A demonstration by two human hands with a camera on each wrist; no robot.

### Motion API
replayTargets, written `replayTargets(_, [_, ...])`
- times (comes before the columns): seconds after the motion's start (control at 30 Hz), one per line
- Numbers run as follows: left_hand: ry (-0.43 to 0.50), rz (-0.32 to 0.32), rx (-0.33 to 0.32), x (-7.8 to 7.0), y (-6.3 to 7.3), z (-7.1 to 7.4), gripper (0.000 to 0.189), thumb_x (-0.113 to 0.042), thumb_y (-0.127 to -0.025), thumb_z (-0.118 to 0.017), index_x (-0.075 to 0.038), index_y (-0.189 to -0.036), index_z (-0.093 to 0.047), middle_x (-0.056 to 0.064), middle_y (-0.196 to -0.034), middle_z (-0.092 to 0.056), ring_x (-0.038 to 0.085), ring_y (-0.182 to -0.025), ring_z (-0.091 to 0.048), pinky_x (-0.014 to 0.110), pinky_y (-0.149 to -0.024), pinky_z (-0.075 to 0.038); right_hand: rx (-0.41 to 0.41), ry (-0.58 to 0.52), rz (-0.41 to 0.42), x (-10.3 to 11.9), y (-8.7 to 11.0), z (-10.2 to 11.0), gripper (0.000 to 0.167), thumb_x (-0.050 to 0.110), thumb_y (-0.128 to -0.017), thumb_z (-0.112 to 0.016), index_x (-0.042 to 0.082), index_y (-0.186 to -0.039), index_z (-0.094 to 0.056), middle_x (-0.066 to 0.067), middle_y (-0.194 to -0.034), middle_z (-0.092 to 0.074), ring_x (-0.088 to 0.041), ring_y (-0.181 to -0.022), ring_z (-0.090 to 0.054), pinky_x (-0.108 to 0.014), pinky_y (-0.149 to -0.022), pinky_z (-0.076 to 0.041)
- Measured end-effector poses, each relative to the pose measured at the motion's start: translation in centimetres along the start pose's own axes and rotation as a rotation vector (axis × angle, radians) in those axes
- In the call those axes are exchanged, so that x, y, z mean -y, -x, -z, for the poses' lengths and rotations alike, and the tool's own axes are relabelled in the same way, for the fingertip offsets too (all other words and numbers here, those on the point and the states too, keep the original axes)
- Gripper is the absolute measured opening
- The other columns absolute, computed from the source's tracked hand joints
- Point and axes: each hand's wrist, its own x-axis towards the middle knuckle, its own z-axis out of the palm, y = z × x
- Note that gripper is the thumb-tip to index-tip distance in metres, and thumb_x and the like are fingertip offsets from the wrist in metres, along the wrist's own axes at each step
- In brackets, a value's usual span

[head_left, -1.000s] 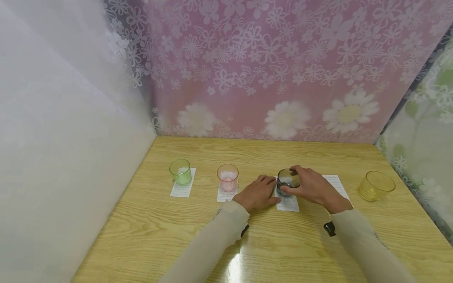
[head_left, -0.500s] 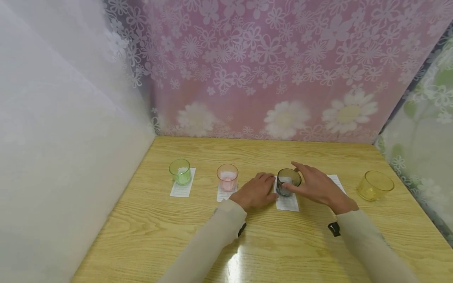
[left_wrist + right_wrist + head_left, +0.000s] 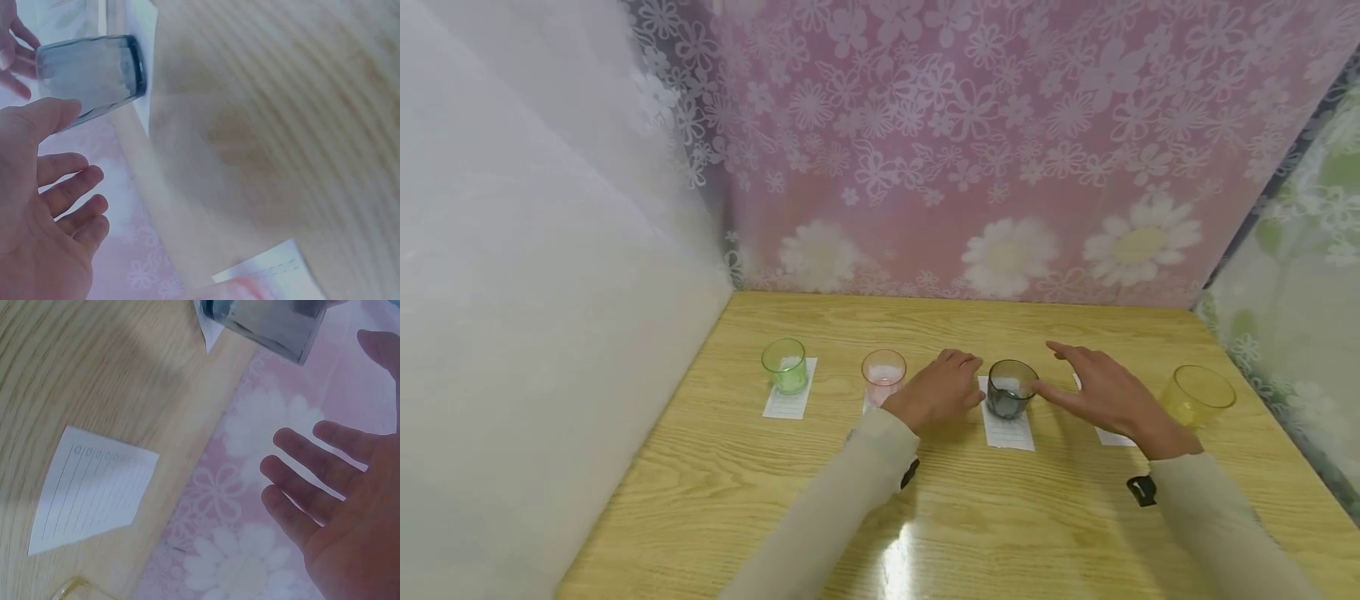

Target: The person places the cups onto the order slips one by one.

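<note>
A smoky grey drinking glass [image 3: 1010, 404] stands upright on a lined paper slip [image 3: 1009, 437] in the head view. Left of it hovers my left hand [image 3: 936, 390], its fingers loosely bent and holding nothing. In the left wrist view, that hand's thumb [image 3: 59, 115] overlaps the glass's side. My right hand [image 3: 1105, 393] is spread to the right of the glass, thumb toward its rim, with nothing held. Beneath this hand lies another lined slip [image 3: 94, 490], bare in the right wrist view and partly hidden in the head view.
At far right a yellow glass [image 3: 1201, 398] stands directly on the wooden table [image 3: 1000, 525], behind my right wrist. To the left are a pink glass [image 3: 882, 379], its slip mostly hidden by my left arm, and a green glass [image 3: 790, 379] on its slip [image 3: 786, 406]. Patterned cloth [image 3: 925, 167] hangs behind.
My right hand has let go of the grey glass and moved right, opening out. My left hand has drawn slightly back from the slip's edge. The glass stays on its slip.
</note>
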Motion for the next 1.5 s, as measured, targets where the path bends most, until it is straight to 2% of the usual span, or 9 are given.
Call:
replayTargets(0.2, [-0.013, -0.002, -0.001, 0.2, -0.4, 1.0, 0.059, -0.04, -0.118, -0.047, -0.014, -0.171, -0.037, 0.002, -0.174, -0.04, 0.021, -0.164, -0.033, 0.033, -0.133, -0.032, -0.008, 0.033, 0.002, -1.0, 0.7, 1.0, 0.085, 0.059, -0.107, -0.063, 0.001, -0.166, -0.042, -0.036, -0.158, -0.051, -0.06, -0.139, -0.051, -0.079, -0.104, -0.046])
replayTargets(0.33, [-0.014, 0.001, -0.01, 0.2, -0.8, 1.5, 0.057, -0.037, -0.118, -0.046, -0.015, -0.17, -0.038, 0.002, -0.174, -0.04, 0.02, -0.164, -0.034, 0.034, -0.133, -0.033, -0.027, 0.043, 0.02, -1.9, 1.2, 1.5, 0.082, 0.055, -0.107, -0.064, -0.001, -0.164, -0.045, -0.036, -0.156, -0.052, -0.06, -0.138, -0.052, -0.078, -0.104, -0.046])
replayTargets(0.6, [-0.037, 0.017, -0.044, -0.9, -1.6, 3.4, 0.055, -0.036, -0.119, -0.045, -0.015, -0.169, -0.04, 0.002, -0.173, -0.043, 0.021, -0.162, -0.037, 0.035, -0.131, -0.036, -0.057, 0.058, 0.012, -3.7, 2.3, 2.9, 0.081, 0.05, -0.107, -0.068, -0.005, -0.162, -0.046, -0.037, -0.154, -0.054, -0.061, -0.137, -0.051, -0.078, -0.104, -0.045])
replayTargets(0.77, [-0.044, -0.001, -0.062, -2.3, -2.2, 4.4, 0.054, -0.036, -0.119, -0.044, -0.015, -0.169, -0.042, 0.001, -0.172, -0.045, 0.02, -0.162, -0.038, 0.033, -0.131, -0.036, -0.075, 0.06, -0.005, -4.8, 3.2, 3.8, 0.082, 0.048, -0.107, -0.069, -0.007, -0.162, -0.044, -0.037, -0.155, -0.052, -0.062, -0.138, -0.049, -0.078, -0.105, -0.043])
replayTargets(1.0, [-0.064, -0.026, -0.041, -4.3, -3.2, 5.2, 0.054, -0.037, -0.119, -0.039, -0.017, -0.17, -0.04, -0.003, -0.173, -0.043, 0.017, -0.163, -0.036, 0.03, -0.131, -0.035, -0.087, 0.061, -0.038, -6.4, 4.0, 4.5, 0.084, 0.048, -0.107, -0.069, -0.009, -0.162, -0.041, -0.044, -0.155, -0.046, -0.066, -0.137, -0.045, -0.081, -0.105, -0.039])
replayTargets(1.23, [-0.078, -0.058, -0.025, -7.1, -4.3, 5.5, 0.055, -0.04, -0.119, -0.039, -0.02, -0.17, -0.039, -0.007, -0.173, -0.042, 0.013, -0.163, -0.034, 0.026, -0.131, -0.033, -0.159, 0.06, -0.019, -8.3, 4.6, 4.5, 0.079, 0.041, -0.104, -0.074, -0.009, -0.158, -0.046, -0.045, -0.149, -0.049, -0.065, -0.129, -0.05, -0.079, -0.099, -0.043])
replayTargets(1.37, [-0.132, -0.075, -0.014, -8.6, -4.6, 5.3, 0.054, -0.041, -0.119, -0.038, -0.021, -0.17, -0.04, -0.009, -0.172, -0.042, 0.01, -0.163, -0.034, 0.022, -0.131, -0.03, -0.171, 0.059, -0.034, -9.4, 5.0, 4.5, 0.08, 0.041, -0.103, -0.074, -0.011, -0.157, -0.046, -0.047, -0.149, -0.047, -0.066, -0.13, -0.047, -0.081, -0.099, -0.041])
replayTargets(1.5, [-0.202, -0.066, -0.003, -10.1, -5.0, 5.0, 0.054, -0.044, -0.119, -0.037, -0.025, -0.169, -0.04, -0.014, -0.172, -0.042, 0.006, -0.162, -0.034, 0.019, -0.131, -0.026, -0.165, 0.048, -0.06, -10.3, 5.3, 4.6, 0.082, 0.042, -0.105, -0.072, -0.013, -0.158, -0.042, -0.049, -0.151, -0.043, -0.069, -0.132, -0.042, -0.082, -0.1, -0.037])
